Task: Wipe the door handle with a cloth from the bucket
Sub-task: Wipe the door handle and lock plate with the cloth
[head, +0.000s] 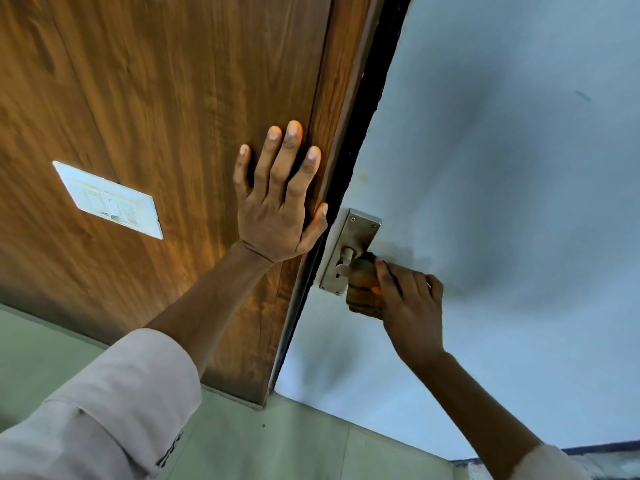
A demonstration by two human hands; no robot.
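Door handle under an orange-brown cloth clenched in the right hand, left hand splayed flat on wood panelling — a loose grip might drop it.

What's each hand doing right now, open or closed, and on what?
Left hand: open, flat against the brown wooden panel, holding nothing.
Right hand: closed, its grip pressing a brownish-orange cloth onto the handle of the silver metal door plate.

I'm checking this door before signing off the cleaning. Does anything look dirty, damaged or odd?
Yes. The pale door carries broad dark smudges, heaviest right of the handle plate where the right hand rubs the cloth. The switch plate on the wood panel also looks grimy.
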